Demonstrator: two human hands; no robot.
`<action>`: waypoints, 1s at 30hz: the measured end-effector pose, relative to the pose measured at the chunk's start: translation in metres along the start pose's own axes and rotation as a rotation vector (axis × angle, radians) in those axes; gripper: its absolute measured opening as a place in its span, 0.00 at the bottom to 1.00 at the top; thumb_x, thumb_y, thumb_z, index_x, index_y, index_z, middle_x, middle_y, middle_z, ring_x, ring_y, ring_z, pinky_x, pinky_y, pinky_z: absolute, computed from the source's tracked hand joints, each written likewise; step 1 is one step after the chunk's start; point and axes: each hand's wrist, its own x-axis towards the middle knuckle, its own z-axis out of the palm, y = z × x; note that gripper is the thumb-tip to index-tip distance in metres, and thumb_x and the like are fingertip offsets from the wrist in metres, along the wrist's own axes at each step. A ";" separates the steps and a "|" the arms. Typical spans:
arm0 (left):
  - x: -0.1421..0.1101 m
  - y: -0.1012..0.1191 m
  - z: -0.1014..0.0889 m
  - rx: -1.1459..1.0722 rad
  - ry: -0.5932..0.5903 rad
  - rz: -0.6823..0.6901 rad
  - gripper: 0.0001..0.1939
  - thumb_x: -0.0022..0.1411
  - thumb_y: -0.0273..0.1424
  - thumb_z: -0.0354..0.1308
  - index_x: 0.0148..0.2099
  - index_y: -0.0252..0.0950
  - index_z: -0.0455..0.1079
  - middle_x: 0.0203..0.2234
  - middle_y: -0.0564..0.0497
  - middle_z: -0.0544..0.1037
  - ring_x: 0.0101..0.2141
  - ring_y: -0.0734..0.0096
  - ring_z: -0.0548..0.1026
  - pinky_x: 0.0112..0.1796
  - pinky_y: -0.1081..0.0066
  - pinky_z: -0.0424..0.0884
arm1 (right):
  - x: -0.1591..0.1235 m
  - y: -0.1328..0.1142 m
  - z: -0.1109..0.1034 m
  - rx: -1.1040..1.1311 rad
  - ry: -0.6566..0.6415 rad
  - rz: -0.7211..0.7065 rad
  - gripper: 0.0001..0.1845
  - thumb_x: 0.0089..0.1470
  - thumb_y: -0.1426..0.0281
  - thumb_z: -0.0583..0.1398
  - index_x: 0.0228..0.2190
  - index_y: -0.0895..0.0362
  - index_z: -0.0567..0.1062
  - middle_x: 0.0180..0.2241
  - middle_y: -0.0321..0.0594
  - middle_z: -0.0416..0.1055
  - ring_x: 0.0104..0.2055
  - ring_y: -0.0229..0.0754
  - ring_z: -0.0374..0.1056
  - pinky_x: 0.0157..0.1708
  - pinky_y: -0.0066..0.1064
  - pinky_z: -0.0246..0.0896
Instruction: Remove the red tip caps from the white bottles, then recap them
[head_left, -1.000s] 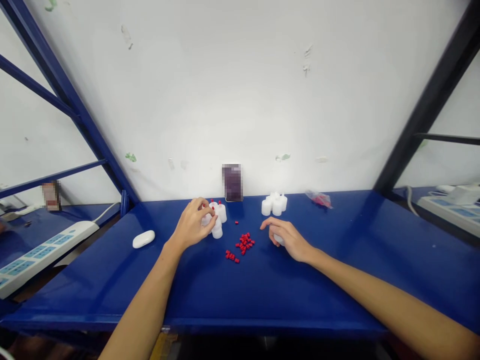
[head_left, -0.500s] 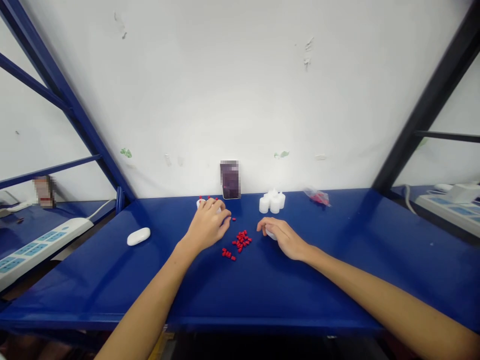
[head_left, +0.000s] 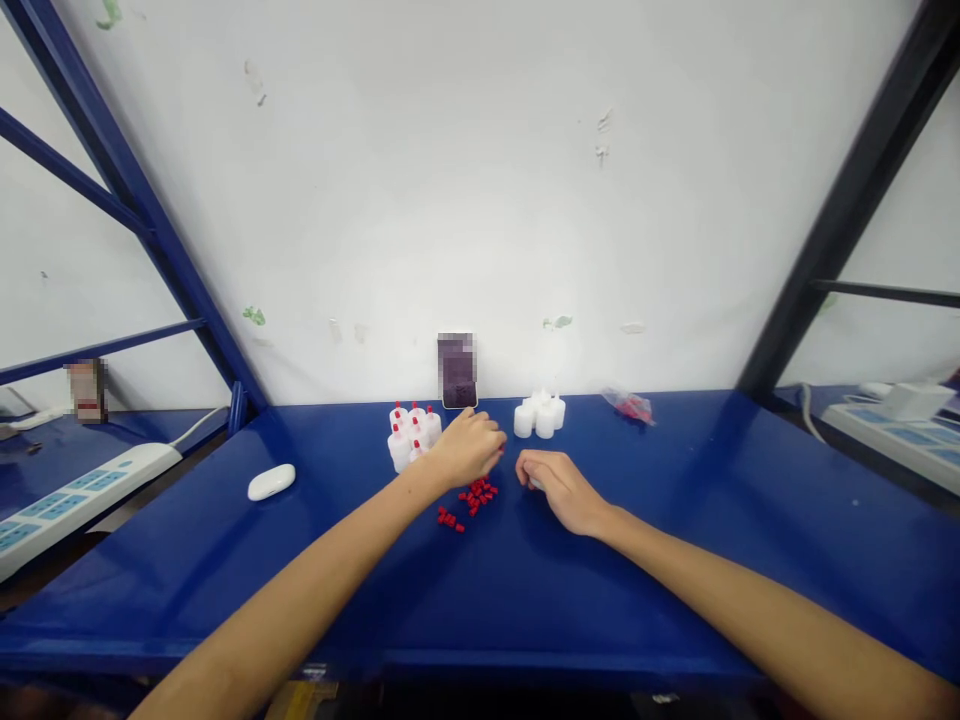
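Observation:
My left hand (head_left: 472,447) is closed in a pinch, with a trace of red at its fingertips that looks like a small red cap. Below it, loose red caps (head_left: 477,496) lie scattered on the blue table (head_left: 480,590). My right hand (head_left: 562,488) curls around a small white bottle (head_left: 535,483), mostly hidden by the fingers. The two hands are close but apart. Left of my left hand stand several white bottles with red caps (head_left: 400,450). Behind my right hand is a group of white bottles (head_left: 543,418) without red caps.
A phone (head_left: 458,372) leans against the wall. A clear bag with red pieces (head_left: 631,406) lies at the back right. A white oval case (head_left: 271,482) rests on the left. Power strips (head_left: 82,500) sit beyond the blue frame posts.
My left hand has moved right, away from the red-capped bottles and toward my right hand, and its fingers have closed. My right hand stays nearly in place around the bottle.

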 end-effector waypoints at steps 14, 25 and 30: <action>-0.012 0.054 0.003 -0.894 0.375 -0.272 0.06 0.59 0.32 0.63 0.37 0.35 0.74 0.31 0.51 0.70 0.29 0.76 0.66 0.31 0.73 0.64 | -0.005 -0.010 0.002 0.342 0.128 0.029 0.18 0.60 0.58 0.51 0.27 0.57 0.69 0.22 0.35 0.62 0.22 0.37 0.56 0.23 0.30 0.53; -0.014 0.058 0.011 -1.030 0.383 -0.298 0.08 0.59 0.34 0.63 0.36 0.35 0.75 0.31 0.51 0.69 0.30 0.74 0.66 0.32 0.72 0.64 | -0.006 -0.011 0.001 0.354 0.100 0.017 0.10 0.60 0.61 0.54 0.38 0.53 0.64 0.24 0.32 0.66 0.20 0.34 0.55 0.20 0.27 0.51; -0.017 0.062 0.014 -1.043 0.361 -0.284 0.08 0.59 0.35 0.64 0.36 0.35 0.74 0.31 0.51 0.68 0.30 0.75 0.66 0.32 0.72 0.64 | -0.009 -0.013 -0.002 0.367 0.047 -0.010 0.08 0.59 0.64 0.53 0.39 0.53 0.62 0.26 0.33 0.68 0.20 0.34 0.55 0.20 0.26 0.50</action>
